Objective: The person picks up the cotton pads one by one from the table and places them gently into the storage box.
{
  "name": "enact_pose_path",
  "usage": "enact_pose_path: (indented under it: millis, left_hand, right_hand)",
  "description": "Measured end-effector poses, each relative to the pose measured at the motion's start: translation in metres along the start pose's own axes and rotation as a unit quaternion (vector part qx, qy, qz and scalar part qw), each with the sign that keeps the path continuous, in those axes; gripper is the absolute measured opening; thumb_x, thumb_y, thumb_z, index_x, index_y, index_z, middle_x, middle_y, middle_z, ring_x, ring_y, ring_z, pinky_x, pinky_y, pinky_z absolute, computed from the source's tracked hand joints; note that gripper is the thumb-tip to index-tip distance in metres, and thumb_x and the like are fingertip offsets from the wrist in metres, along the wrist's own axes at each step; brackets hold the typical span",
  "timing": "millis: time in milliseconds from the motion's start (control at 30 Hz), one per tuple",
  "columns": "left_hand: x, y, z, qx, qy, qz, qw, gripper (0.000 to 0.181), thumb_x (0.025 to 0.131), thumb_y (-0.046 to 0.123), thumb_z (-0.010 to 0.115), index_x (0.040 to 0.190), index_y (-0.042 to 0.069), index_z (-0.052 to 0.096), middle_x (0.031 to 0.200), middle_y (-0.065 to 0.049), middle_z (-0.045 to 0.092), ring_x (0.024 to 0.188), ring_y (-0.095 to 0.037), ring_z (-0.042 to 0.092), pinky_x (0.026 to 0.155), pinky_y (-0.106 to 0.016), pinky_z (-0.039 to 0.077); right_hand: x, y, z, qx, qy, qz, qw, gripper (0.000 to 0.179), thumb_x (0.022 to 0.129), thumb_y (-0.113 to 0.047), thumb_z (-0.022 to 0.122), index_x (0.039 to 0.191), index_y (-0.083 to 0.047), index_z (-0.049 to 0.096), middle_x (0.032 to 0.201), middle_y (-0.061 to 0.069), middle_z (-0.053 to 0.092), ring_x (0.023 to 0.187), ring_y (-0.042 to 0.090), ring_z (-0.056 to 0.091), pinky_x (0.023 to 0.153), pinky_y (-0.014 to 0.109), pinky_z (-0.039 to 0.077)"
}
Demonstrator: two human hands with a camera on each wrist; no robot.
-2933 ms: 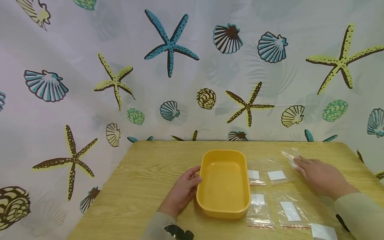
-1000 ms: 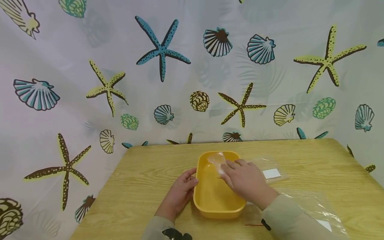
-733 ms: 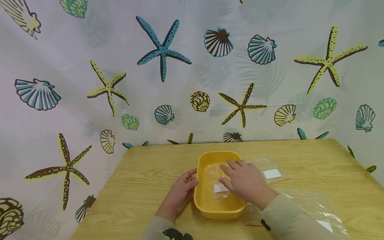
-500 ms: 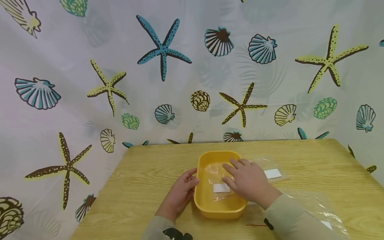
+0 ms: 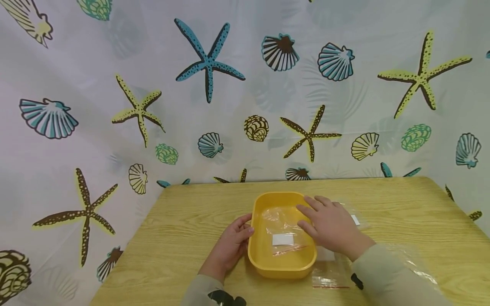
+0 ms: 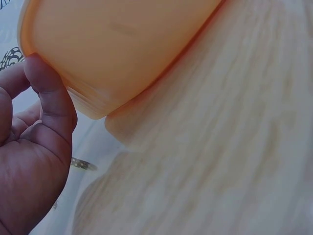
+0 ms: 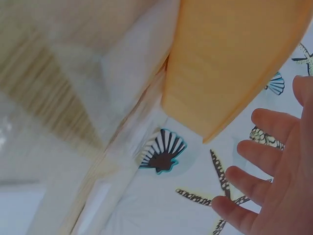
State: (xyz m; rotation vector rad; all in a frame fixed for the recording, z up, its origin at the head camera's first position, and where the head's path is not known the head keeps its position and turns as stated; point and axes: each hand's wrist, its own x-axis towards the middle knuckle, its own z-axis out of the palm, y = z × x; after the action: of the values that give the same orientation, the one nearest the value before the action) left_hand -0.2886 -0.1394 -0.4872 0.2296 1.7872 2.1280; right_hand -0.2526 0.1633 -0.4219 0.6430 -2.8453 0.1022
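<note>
My left hand (image 5: 231, 243) grips the left rim of a yellow plastic tub (image 5: 281, 273), with the thumb at the rim; the left wrist view shows the fingers (image 6: 46, 81) at the tub's edge. Inside the tub lies a clear zip bag (image 5: 282, 219) with a white patch and a red seal line. Over the tub's right rim my right hand (image 5: 332, 223) is spread and holds nothing. In the right wrist view its straight fingers (image 7: 266, 159) are apart from the tub wall (image 7: 220, 63).
More clear zip bags lie on the wooden table (image 5: 183, 221) right of the tub: one bag (image 5: 331, 276) near the front, another bag (image 5: 356, 219) partly behind the right hand, and one (image 5: 417, 263) partly under the sleeve. A shell-and-starfish curtain (image 5: 229, 165) hangs behind the table.
My right hand carried a zip bag from the table's right side into the tub and let it go. It has since drawn back rightward over the rim. The left hand kept its grip.
</note>
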Motion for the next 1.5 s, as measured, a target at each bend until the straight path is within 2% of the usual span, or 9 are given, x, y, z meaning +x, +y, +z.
enact_pose_path:
  millis: [167, 500, 733, 933, 1133, 1500]
  left_hand:
    - [-0.001, 0.0, 0.0, 0.002, 0.0, 0.002, 1.0, 0.053, 0.104, 0.009, 0.054, 0.154, 0.006, 0.038, 0.115, -0.017, 0.053, 0.089, -0.019, 0.058, 0.079, -0.029, 0.056]
    - [-0.001, -0.001, 0.0, -0.002, -0.002, 0.006, 1.0, 0.053, 0.104, 0.008, 0.055, 0.154, 0.004, 0.038, 0.116, -0.018, 0.053, 0.09, -0.018, 0.06, 0.079, -0.029, 0.057]
    - [-0.002, 0.0, 0.0, 0.002, -0.002, 0.005, 1.0, 0.052, 0.104, 0.007, 0.054, 0.154, 0.004, 0.038, 0.115, -0.018, 0.054, 0.088, -0.019, 0.06, 0.078, -0.029, 0.057]
    - [-0.003, 0.001, 0.0, -0.001, -0.003, 0.008, 1.0, 0.053, 0.104, 0.007, 0.055, 0.154, 0.003, 0.038, 0.113, -0.016, 0.054, 0.085, -0.017, 0.06, 0.076, -0.028, 0.057]
    - [-0.002, -0.002, 0.0, -0.009, -0.008, 0.016, 0.9998, 0.054, 0.104, 0.006, 0.054, 0.154, 0.001, 0.036, 0.112, -0.016, 0.055, 0.085, -0.016, 0.061, 0.075, -0.028, 0.057]
    - [0.001, -0.004, -0.003, -0.014, -0.009, 0.011, 0.9998, 0.054, 0.103, 0.005, 0.053, 0.154, 0.002, 0.036, 0.112, -0.016, 0.054, 0.085, -0.017, 0.06, 0.075, -0.028, 0.057]
  right_hand:
    - [-0.003, 0.023, 0.006, 0.026, -0.001, 0.005, 0.9996, 0.062, 0.104, -0.059, 0.038, 0.151, -0.02, 0.05, 0.159, 0.01, 0.038, 0.141, 0.039, 0.038, 0.105, 0.064, 0.038]
    - [-0.015, 0.073, 0.007, 0.08, -0.035, 0.003, 0.9962, 0.068, 0.1, -0.06, 0.05, 0.154, -0.019, 0.046, 0.161, 0.018, 0.03, 0.143, 0.047, 0.031, 0.105, 0.07, 0.034]
    - [-0.021, 0.096, 0.008, 0.092, -0.097, 0.033, 0.9904, 0.069, 0.1, -0.056, 0.054, 0.155, -0.017, 0.044, 0.161, 0.022, 0.028, 0.142, 0.05, 0.029, 0.106, 0.07, 0.031]
    - [-0.017, 0.115, 0.019, 0.089, -0.135, 0.056, 0.9853, 0.077, 0.096, -0.063, 0.054, 0.158, -0.019, 0.039, 0.162, 0.022, 0.026, 0.142, 0.051, 0.028, 0.105, 0.072, 0.031]
    - [-0.014, 0.126, 0.023, 0.08, -0.168, 0.081, 0.9791, 0.089, 0.088, -0.072, 0.058, 0.16, -0.024, 0.034, 0.164, 0.02, 0.022, 0.142, 0.053, 0.027, 0.102, 0.075, 0.031]
    - [-0.014, 0.127, 0.022, 0.085, -0.231, 0.075, 0.9664, 0.097, 0.083, -0.083, 0.052, 0.16, -0.027, 0.034, 0.164, 0.023, 0.019, 0.141, 0.06, 0.021, 0.099, 0.08, 0.027]
